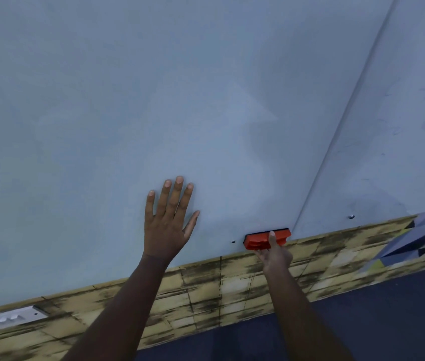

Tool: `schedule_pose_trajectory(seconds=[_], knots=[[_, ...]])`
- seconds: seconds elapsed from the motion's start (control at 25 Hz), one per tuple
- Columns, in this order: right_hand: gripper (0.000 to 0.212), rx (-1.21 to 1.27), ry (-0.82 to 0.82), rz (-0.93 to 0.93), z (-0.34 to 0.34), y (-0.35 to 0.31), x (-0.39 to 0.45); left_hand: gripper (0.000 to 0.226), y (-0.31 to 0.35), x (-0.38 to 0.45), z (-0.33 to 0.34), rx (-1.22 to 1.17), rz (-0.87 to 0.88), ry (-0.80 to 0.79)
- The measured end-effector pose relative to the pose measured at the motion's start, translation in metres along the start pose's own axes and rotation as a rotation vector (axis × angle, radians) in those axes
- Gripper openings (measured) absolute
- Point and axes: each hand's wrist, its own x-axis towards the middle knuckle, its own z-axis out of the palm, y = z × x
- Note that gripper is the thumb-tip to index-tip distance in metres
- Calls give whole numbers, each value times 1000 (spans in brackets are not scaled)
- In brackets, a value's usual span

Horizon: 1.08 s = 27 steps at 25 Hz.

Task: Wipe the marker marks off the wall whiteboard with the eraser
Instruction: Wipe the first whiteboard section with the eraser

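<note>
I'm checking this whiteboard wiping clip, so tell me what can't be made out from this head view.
- Eraser felt face: head view, turned to the whiteboard, hidden by its own red body.
- Right hand fingers: mostly behind the eraser; only one digit shows on top.
- Marker marks: too faint to tell; the board looks smudged and blurred.
- Board's top and left edges: cut off by the frame.
- Wall switch plate: blurred near the frame edge.

The pale blue-grey whiteboard (206, 100) looked smooth with a dull sheen under my flat left hand (165, 225). The orange eraser (263, 239) my right hand (275, 252) gripped looked like moulded plastic with a dark felt-like pad. Below ran a tan wall band (206, 287) printed like weathered wood, and matt white plastic switches (10, 318).
</note>
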Motion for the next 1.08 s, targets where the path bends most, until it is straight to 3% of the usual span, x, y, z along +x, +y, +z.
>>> schedule_pose_trajectory(seconds=[0.24, 0.4, 0.56, 0.68, 0.84, 0.96, 1.08], knots=[[48, -56, -20, 91, 6, 70, -11, 77, -19, -32, -12, 47, 10, -89], [30, -48, -124, 237, 21, 117, -37, 80, -30, -39, -19, 78, 35, -106], [29, -42, -98, 197, 16, 109, -35, 81, -37, -39, -25, 84, 80, -128], [46, -52, 81, -49, 2, 40, -14, 77, -47, -41, -29, 98, 99, -106], [59, -40, 23, -486, 16, -47, -23, 64, -41, -30, -33, -19, 28, 6], [61, -365, 2, -976, 56, -39, -74, 56, -22, -2, -38, -125, 1, 45], [66, -901, -96, -1457, 78, 15, -114, 55, -15, 26, -46, -173, -15, 52]])
